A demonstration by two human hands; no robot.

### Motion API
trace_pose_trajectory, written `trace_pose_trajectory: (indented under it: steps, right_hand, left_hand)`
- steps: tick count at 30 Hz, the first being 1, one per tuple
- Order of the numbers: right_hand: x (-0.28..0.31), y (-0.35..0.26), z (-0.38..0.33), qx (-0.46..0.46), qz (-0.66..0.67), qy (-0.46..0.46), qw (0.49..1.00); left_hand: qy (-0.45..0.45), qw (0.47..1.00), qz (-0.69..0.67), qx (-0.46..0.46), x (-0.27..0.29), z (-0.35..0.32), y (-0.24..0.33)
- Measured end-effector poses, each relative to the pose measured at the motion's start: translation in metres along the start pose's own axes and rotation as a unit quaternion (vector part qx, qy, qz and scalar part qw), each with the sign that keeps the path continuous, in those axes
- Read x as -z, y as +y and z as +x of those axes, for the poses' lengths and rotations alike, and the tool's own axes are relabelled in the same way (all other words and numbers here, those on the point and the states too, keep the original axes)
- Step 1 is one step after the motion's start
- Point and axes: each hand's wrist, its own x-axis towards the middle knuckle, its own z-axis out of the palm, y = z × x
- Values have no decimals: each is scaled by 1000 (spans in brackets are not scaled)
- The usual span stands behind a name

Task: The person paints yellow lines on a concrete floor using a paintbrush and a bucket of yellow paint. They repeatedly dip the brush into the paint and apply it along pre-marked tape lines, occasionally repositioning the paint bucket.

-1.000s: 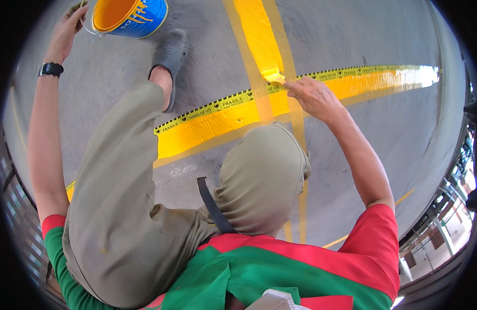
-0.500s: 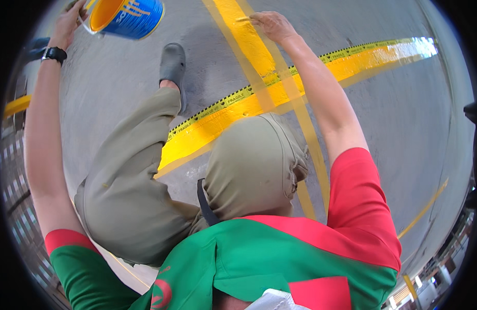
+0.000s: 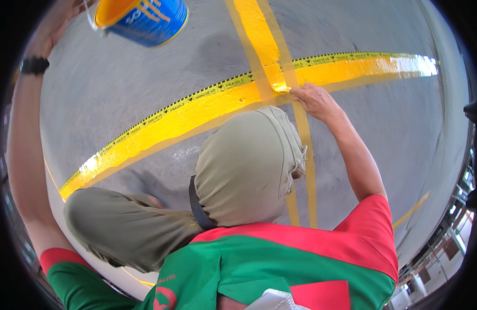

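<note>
My left hand (image 3: pixel 57 23), partly beyond the upper rim, is closed on the wire handle of a blue paint can (image 3: pixel 150 23). The can hangs tilted, its inside coated yellow and drips down its wall. My right hand (image 3: pixel 317 101) pinches a small paintbrush (image 3: pixel 282 88), mostly hidden by the fingers. Its yellow-wet bristles touch the floor where a yellow stripe (image 3: pixel 259 39) between tan masking tapes meets a wide curving yellow stripe (image 3: pixel 192 116). Black-and-yellow printed tape (image 3: pixel 197 96) edges the wide stripe's far side.
Grey floor (image 3: pixel 372 113) surrounds the stripes. My bent knees (image 3: pixel 243 165) are close to the near side of the wide stripe. Two tan tape strips (image 3: pixel 306 155) run on toward me past my right knee. Parts of the wide stripe shine wet.
My right hand has come nearer, bringing the brush down along the stripe to the crossing. The can has shifted right and slightly up. My left foot has drawn back behind the wide stripe.
</note>
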Motion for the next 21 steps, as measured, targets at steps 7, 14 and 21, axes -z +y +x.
trace_pose_trajectory:
  steps: [7, 14, 21]
  right_hand:
    - [29, 14, 75, 3, -51, 34, 998]
    - [13, 17, 96, 20, -81, 207, 975]
    - [6, -28, 39, -84, -56, 92, 991]
  left_hand:
    - [-77, 996, 46, -27, -32, -27, -119]
    - [-80, 994, 60, -36, -69, -48, -157]
    - [-63, 998, -3, -17, -89, -67, -129]
